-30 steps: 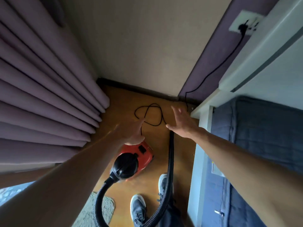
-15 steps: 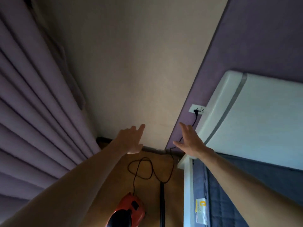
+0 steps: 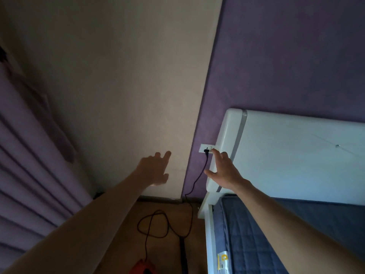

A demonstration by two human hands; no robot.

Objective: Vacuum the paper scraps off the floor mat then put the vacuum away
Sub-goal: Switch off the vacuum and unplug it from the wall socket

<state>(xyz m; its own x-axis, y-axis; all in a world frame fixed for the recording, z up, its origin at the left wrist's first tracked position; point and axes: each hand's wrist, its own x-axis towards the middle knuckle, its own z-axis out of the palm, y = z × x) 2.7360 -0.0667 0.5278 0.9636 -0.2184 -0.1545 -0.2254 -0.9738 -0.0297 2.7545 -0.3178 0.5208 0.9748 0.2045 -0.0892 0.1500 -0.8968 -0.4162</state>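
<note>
On the far purple wall (image 3: pixel 286 56), just left of the white headboard (image 3: pixel 296 155), a white socket plate (image 3: pixel 205 148) holds the black plug (image 3: pixel 206 151) of the vacuum's cord (image 3: pixel 199 175). The right hand (image 3: pixel 223 171) is stretched out towards it, fingers straight and slightly spread and the thumb held out to the left. The fingertips (image 3: pixel 214 151) are just beside the plug, but whether they touch the plate or the plug cannot be told; the hand holds nothing. The left hand (image 3: pixel 156 169) is raised to the left of it, in front of the beige wall (image 3: pixel 128 76). Its fingers are relaxed, a little apart and pointing away, and it also holds nothing. From the plug the cord drops down the purple wall to the skirting, then lies in a loose loop on the wooden floor (image 3: pixel 158 252) and runs near to the red vacuum (image 3: pixel 141 267). Only the vacuum's top edge shows, at the bottom of the view between the two forearms. A black tube (image 3: pixel 183 256) lies on the floor just right of the vacuum, along the white bed frame (image 3: pixel 209 234). On the right, the bed carries a blue quilted mattress (image 3: pixel 256 244) with a yellow label (image 3: pixel 222 261) at its near left edge. On the left, mauve curtains (image 3: pixel 29 175) hang in folds.
</note>
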